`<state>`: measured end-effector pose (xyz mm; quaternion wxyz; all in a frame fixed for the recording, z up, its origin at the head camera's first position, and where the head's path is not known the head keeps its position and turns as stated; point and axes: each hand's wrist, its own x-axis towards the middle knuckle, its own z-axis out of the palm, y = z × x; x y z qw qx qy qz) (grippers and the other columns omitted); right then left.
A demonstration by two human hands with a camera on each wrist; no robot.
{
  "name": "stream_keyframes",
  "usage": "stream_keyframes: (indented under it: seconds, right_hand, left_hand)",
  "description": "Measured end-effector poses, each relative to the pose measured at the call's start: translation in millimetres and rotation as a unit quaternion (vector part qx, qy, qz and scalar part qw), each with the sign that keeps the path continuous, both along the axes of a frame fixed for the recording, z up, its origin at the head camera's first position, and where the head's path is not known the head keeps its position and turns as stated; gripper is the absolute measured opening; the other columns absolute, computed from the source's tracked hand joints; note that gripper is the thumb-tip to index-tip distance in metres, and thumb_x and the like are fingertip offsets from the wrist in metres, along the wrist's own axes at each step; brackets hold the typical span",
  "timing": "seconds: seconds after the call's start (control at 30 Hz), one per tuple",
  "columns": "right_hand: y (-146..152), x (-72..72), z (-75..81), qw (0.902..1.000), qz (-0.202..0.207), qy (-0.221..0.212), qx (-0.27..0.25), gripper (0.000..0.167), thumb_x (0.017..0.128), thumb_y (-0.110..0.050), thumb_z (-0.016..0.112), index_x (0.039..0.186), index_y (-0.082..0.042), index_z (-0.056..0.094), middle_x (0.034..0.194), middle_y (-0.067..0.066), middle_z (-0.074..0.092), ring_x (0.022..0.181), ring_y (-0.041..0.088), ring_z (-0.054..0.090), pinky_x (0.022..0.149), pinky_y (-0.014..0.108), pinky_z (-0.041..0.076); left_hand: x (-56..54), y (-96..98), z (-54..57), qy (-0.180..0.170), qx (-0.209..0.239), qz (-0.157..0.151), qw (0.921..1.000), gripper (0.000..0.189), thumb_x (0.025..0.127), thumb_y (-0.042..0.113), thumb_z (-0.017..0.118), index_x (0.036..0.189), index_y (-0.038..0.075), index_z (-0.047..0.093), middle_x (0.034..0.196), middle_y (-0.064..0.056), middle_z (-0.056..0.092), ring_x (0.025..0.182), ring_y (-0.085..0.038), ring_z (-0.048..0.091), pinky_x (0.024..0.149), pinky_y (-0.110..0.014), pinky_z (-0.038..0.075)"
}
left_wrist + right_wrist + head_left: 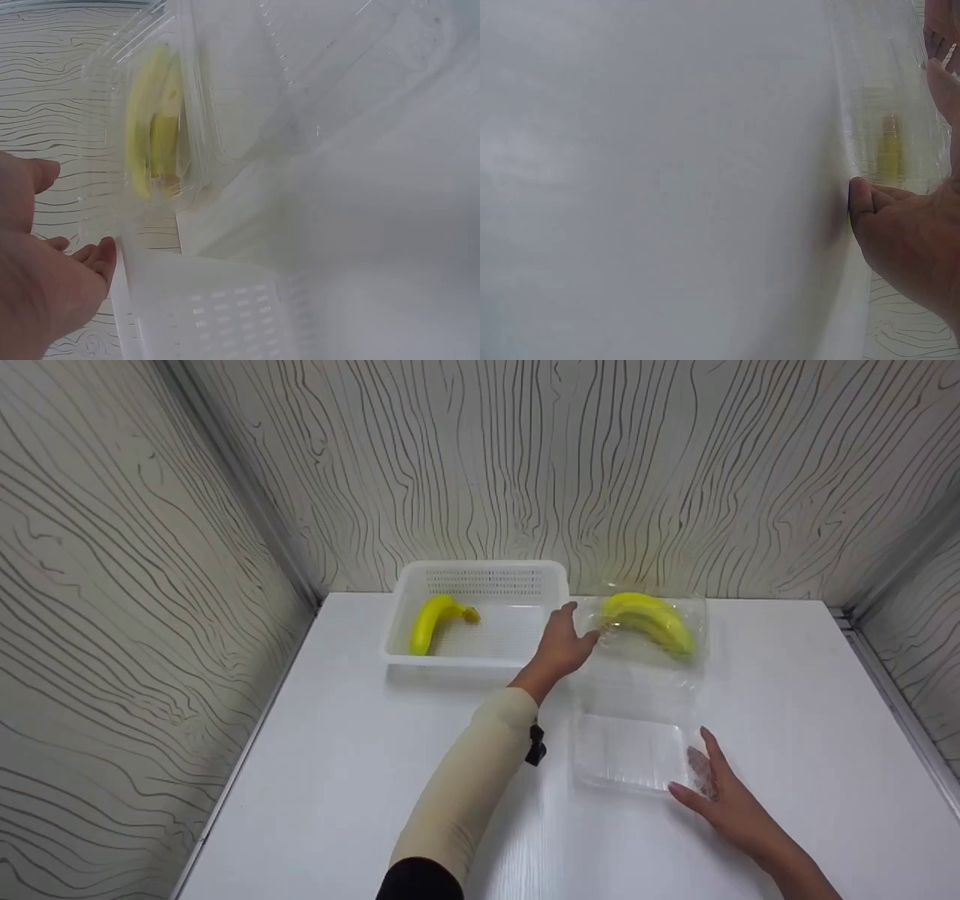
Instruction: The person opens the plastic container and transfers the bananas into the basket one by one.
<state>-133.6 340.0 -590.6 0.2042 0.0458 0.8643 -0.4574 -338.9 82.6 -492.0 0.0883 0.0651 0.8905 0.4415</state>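
A clear plastic clamshell container [634, 750] lies opened out on the white table. In its far half is a yellow banana [651, 619], also visible through the plastic in the left wrist view. My left hand [564, 643] reaches to the left edge of that far half with fingers extended; whether it touches the plastic I cannot tell. My right hand [731, 810] spans the right end of the near half, thumb and index finger spread. Some of its fingers show through the clear plastic, against its side.
To the left, a white perforated basket [457, 660] stands by the back wall with another yellow banana [429, 626] inside. My left forearm passes in front of its right corner. Wood-grain patterned panels [480, 457] enclose the table [337, 780] at the back and sides.
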Motion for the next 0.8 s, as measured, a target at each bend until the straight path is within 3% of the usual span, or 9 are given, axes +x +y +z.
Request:
stream_keyframes:
  seconds: [0.13,0.33,0.8]
  right_hand:
    - [0,-0.2,0.2,1.0000,0.002,0.002,0.000,0.118,0.103,-0.054,0.066,0.165,-0.034,-0.031,0.176,0.033,0.004,0.163,0.056,0.002,0.126,0.079,0.006]
    - [1,1.2,-0.2,1.0000,0.000,0.003,-0.001,0.117,0.103,-0.051,0.067,0.165,-0.035,-0.030,0.177,0.032,0.005,0.163,0.056,0.001,0.126,0.079,0.007]
    - [1,1.0,1.5,1.0000,0.001,0.000,-0.003,0.118,0.103,-0.050,0.068,0.165,-0.035,-0.031,0.176,0.032,0.004,0.163,0.057,0.000,0.126,0.079,0.007]
  left_hand:
    - [-6.1,0.8,1.5,-0.002,0.015,0.022,0.9997,0.068,0.107,0.028,0.063,0.166,0.009,0.034,0.166,-0.014,0.045,0.158,-0.026,0.042,0.131,-0.038,0.036]
    - [-11.3,3.7,5.2,-0.022,0.046,0.022,0.9984,0.070,0.107,0.029,0.065,0.167,0.012,0.032,0.168,-0.011,0.046,0.157,-0.026,0.045,0.128,-0.041,0.042]
    - [-0.9,-6.3,9.8,0.038,0.103,0.021,0.9937,0.055,0.108,0.017,0.064,0.159,0.013,0.045,0.142,-0.008,0.064,0.126,-0.019,0.068,0.099,-0.027,0.060]
